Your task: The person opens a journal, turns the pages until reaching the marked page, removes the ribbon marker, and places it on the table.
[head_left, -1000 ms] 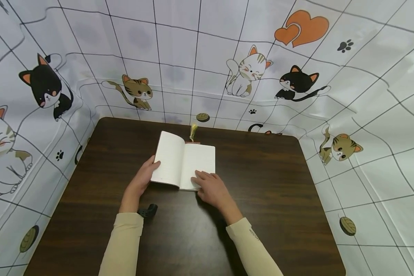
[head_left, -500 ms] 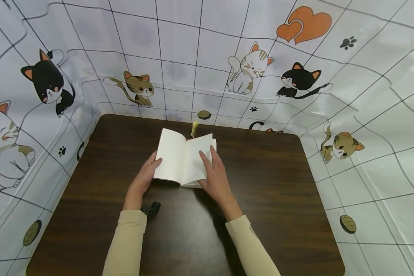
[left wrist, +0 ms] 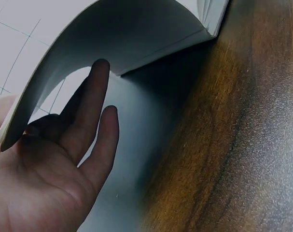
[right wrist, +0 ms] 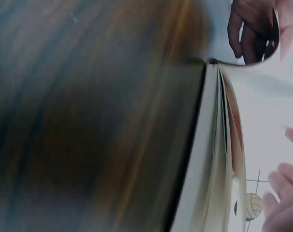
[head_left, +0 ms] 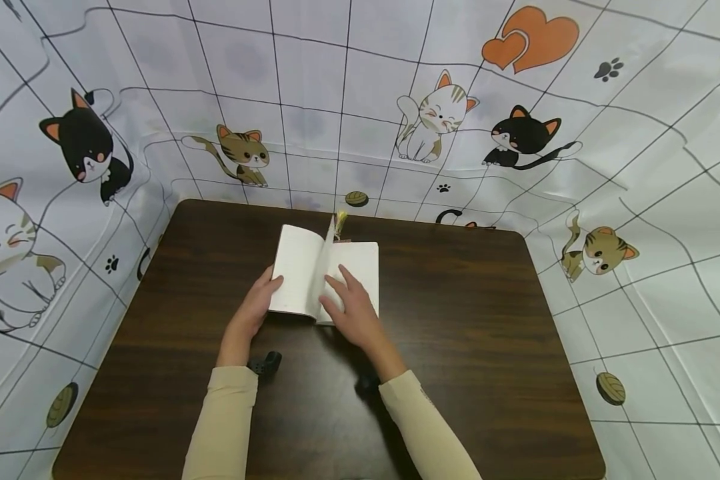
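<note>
An open notebook (head_left: 297, 267) with blank white pages lies at the middle of the table. My left hand (head_left: 254, 303) holds its left side, thumb on the page and fingers beneath. In the left wrist view, the cover (left wrist: 132, 34) bows up off the table above those fingers. One page (head_left: 327, 257) stands nearly on edge near the spine. My right hand (head_left: 359, 319), fingers spread, is over the right-hand pages beside that page; whether it touches it I cannot tell. In the right wrist view the page edges (right wrist: 197, 179) show, partly fanned.
A yellow tassel (head_left: 340, 221) sticks out past the notebook's top edge. The dark wooden table (head_left: 468, 333) extends around it. A white sheet printed with cats (head_left: 312, 80) hangs behind and along both sides.
My right hand has gone from the lower right page corner up to the right edge, then left toward the spine. A page has swung up from the right side. The left hand keeps its grip.
</note>
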A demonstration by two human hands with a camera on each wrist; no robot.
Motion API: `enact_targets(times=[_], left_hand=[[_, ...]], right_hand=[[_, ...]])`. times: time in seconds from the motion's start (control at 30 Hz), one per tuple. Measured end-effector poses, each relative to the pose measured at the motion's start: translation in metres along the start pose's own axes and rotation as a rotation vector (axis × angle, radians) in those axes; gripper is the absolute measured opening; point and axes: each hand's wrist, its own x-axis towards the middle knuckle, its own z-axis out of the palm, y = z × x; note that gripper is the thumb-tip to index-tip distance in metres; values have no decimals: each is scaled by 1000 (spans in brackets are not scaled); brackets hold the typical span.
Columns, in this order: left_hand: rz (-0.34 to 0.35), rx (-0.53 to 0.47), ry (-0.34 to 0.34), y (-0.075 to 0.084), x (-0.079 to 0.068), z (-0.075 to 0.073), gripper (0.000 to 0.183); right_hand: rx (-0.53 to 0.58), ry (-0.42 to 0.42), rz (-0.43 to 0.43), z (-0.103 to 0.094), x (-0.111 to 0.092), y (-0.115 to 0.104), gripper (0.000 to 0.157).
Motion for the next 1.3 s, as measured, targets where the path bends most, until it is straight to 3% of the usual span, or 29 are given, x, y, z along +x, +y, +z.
enact_targets(times=[0.13,0.27,0.43,0.73,0.9,1.07,1.3], left_hand=[[4,-3,6,0,1,0,65],[17,-10,29,-3,1,0,58],[18,-25,54,-5,2,2,59],[-18,44,50,-2,-1,0,86],[-14,66,19,-2,-4,-5,83],[-3,68,4,-6,-6,-6,76],[58,76,18,-5,-5,-6,73]], right_hand=[[23,-145,11,8,-1,-4,58],[27,-215,-23,14,-3,-7,58],[-38,-222,-55,17,-4,-8,56],[-58,-223,-76,20,-4,-9,56],[-41,-236,-74,22,-5,-11,58],[-18,-232,-7,21,-7,-10,61],[-167,-174,46,9,-7,0,53]])
